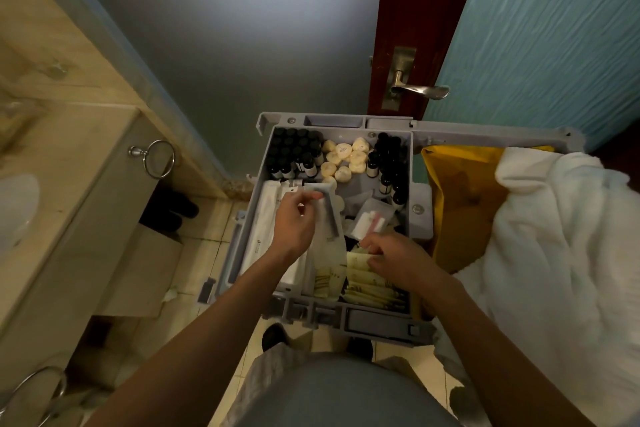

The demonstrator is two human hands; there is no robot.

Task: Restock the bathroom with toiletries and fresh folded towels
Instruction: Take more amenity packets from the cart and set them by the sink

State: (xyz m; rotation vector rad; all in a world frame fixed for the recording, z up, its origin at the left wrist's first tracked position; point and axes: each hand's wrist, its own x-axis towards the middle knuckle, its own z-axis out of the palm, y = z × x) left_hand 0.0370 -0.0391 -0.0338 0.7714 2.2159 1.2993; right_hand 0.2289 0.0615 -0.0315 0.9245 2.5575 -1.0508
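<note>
A grey cart tray (420,180) in front of me holds toiletries: small dark bottles (294,156), round wrapped soaps (344,158), white packets (266,218) and pale yellow sachets (363,282). My left hand (294,222) pinches a clear plastic packet (327,218) above the tray's left side. My right hand (394,258) has curled fingers on the yellow sachets at the tray's near right. White towels (554,246) lie heaped on the cart's right side.
A yellow bag (457,198) hangs beside the tray. The beige vanity counter (69,184) with a sink and a towel ring (159,158) is at left. A dark red door (408,10) with a lever handle stands behind the cart. Dark shoes sit under the vanity.
</note>
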